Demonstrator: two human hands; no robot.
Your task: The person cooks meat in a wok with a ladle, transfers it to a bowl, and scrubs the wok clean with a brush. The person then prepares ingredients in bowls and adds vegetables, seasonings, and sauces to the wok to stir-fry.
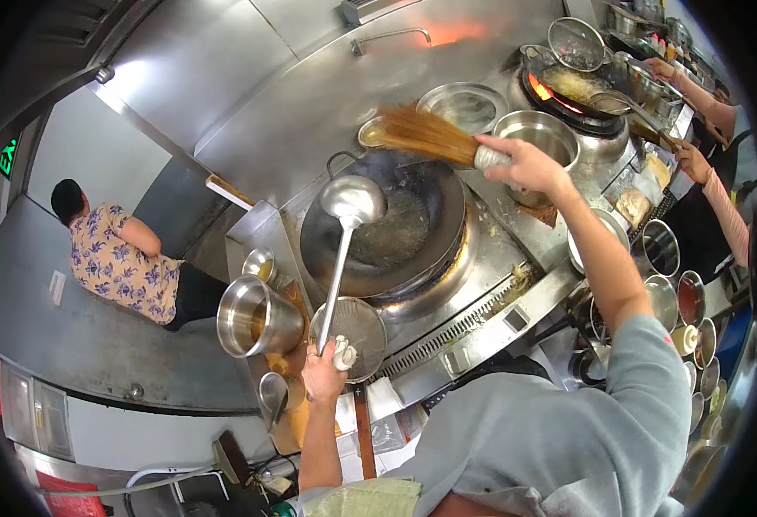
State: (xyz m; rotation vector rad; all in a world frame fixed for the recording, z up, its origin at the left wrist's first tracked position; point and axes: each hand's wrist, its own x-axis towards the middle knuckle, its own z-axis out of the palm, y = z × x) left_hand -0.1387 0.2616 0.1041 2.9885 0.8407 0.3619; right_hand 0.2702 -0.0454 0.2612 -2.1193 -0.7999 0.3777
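My right hand [527, 167] is closed around the white-wrapped grip of a bamboo wok brush [430, 136], whose tan bristles point left above the stove. In my left hand [322, 376] is the long handle of a steel ladle [353, 200]. The ladle's bowl hangs over the left part of a dark wok [447, 220], which sits on a burner. A bit of white cloth [344, 354] shows beside my left fingers. Below the wok lies a round mesh strainer [363, 332] with a wooden handle, close to my left hand.
A steel pot [239, 323] with liquid stands left of the strainer. Behind my right hand is another deep pot [559, 129]. At the upper right, a co-worker's hands [694, 161] work near a second wok [581, 84] with flame under it. Another person [124, 258] stands at far left.
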